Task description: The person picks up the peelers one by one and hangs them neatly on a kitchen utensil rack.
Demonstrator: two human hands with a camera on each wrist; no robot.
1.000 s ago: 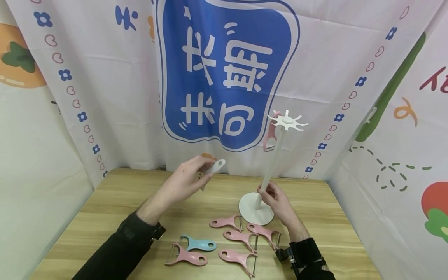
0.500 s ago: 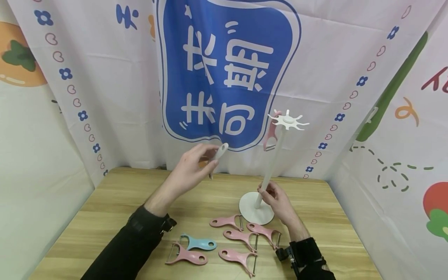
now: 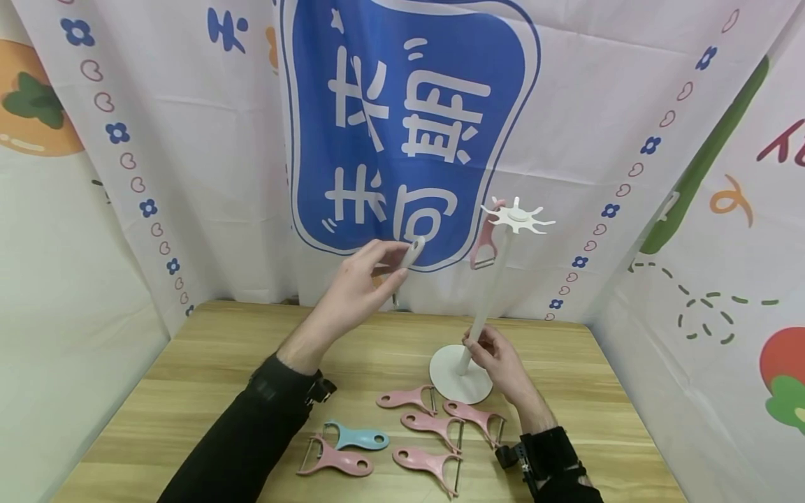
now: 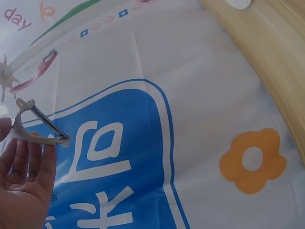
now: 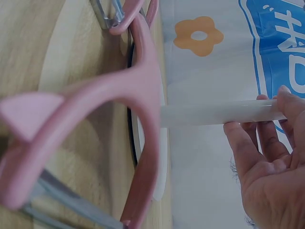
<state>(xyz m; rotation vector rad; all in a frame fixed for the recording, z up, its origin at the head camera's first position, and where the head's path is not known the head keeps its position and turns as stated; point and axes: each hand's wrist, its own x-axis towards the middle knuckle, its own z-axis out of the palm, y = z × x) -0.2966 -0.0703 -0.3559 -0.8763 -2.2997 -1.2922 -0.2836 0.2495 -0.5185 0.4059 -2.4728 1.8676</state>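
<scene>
Here, white peeler (image 3: pixel 413 253) between left fingers (image 4: pixel 45 164), pole (image 3: pixel 491 286) between right fingers (image 5: pixel 271 143)

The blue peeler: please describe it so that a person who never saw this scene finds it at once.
On the wooden table, find the white stand's round base. Nearer to the viewer and further left, the blue peeler lies just beyond a pink peeler, its holed end pointing right. It alone is blue; the other five lying there are pink.

Seemingly wooden table (image 3: pixel 226 363) bears peelers (image 3: pixel 344 462), stand (image 3: pixel 488 295).
</scene>
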